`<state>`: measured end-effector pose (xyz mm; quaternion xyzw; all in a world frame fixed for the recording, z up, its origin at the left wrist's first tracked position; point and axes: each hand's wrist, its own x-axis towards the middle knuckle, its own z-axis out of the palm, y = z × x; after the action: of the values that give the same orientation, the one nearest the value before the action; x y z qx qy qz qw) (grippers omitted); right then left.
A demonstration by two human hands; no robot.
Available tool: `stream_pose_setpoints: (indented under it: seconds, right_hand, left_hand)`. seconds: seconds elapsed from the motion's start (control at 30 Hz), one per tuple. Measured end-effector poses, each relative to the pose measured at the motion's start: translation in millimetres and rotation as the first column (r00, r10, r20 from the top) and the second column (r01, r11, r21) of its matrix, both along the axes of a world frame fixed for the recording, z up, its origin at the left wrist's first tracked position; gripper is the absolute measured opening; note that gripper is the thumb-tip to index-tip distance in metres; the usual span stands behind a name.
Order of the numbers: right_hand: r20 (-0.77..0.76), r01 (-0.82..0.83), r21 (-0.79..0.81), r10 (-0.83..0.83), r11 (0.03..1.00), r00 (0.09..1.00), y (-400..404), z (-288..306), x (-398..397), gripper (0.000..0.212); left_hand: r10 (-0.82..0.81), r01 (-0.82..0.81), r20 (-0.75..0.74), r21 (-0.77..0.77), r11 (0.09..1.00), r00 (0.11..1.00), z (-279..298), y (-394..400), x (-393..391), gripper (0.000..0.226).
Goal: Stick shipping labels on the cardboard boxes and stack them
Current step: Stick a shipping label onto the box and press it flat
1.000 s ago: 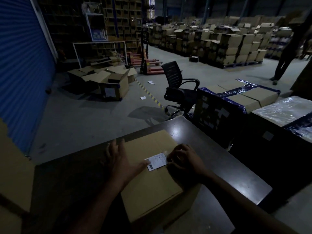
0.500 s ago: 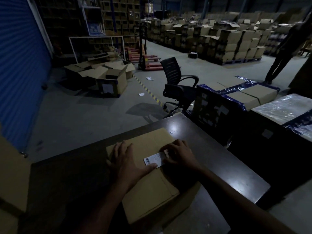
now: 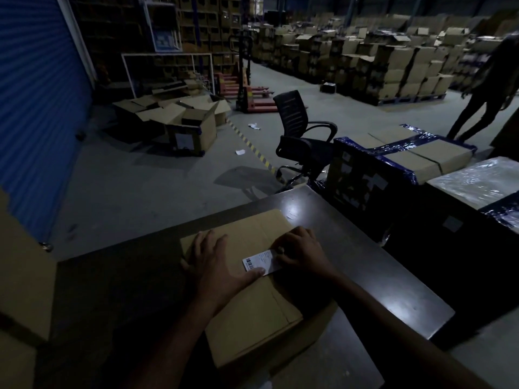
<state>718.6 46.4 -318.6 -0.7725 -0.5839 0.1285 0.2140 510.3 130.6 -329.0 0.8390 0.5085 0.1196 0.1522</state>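
A brown cardboard box (image 3: 252,313) lies on the dark table (image 3: 393,290) in front of me. A white shipping label (image 3: 259,261) with a barcode sits on the box's top, near its middle seam. My left hand (image 3: 216,262) rests flat on the box, fingers spread, its thumb touching the label's lower left corner. My right hand (image 3: 302,252) presses down on the label's right end with curled fingers and covers that part of it.
A cardboard stack (image 3: 22,290) stands at the table's left edge. Blue-taped and plastic-wrapped boxes (image 3: 407,161) crowd the right. A black office chair (image 3: 300,136) stands beyond the table. A person (image 3: 488,88) walks at the far right. Open cartons (image 3: 179,119) lie on the floor.
My right hand has slid left along the label, covering more of it. My left hand has shifted slightly on the box top. The person at the right has stepped closer.
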Motion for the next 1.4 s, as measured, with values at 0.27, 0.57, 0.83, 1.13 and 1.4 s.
stream_pose_setpoints:
  seconds: [0.27, 0.57, 0.83, 1.13, 1.4]
  right_hand:
    - [-0.042, -0.003, -0.038, 0.001, 0.999, 0.999, 7, 13, -1, 0.024]
    - [-0.31, -0.007, 0.122, 0.045, 0.993, 0.95, 1, 7, -8, 0.027]
    - [-0.54, -0.021, 0.208, 0.133, 0.978, 0.831, -10, 8, -9, 0.009]
    - [-0.771, 0.155, 0.276, 0.122, 0.949, 0.625, -24, 14, -6, 0.006]
    - [-0.897, 0.443, 0.187, -0.032, 0.877, 0.442, -63, 15, -14, 0.009]
  left_hand:
    - [0.007, -0.007, -0.008, 0.008, 1.0, 1.0, 3, -2, 0, 0.129]
    - [-0.025, 0.024, 0.069, 0.013, 1.0, 0.997, 3, -1, -4, 0.132]
    - [0.068, -0.075, 0.264, 0.017, 0.997, 0.962, -5, 8, -3, 0.038]
    - [0.07, -0.09, 0.299, 0.053, 0.995, 0.952, -5, 9, -1, 0.033]
    - [0.027, -0.082, 0.258, 0.205, 0.975, 0.966, -10, 9, 9, 0.025]
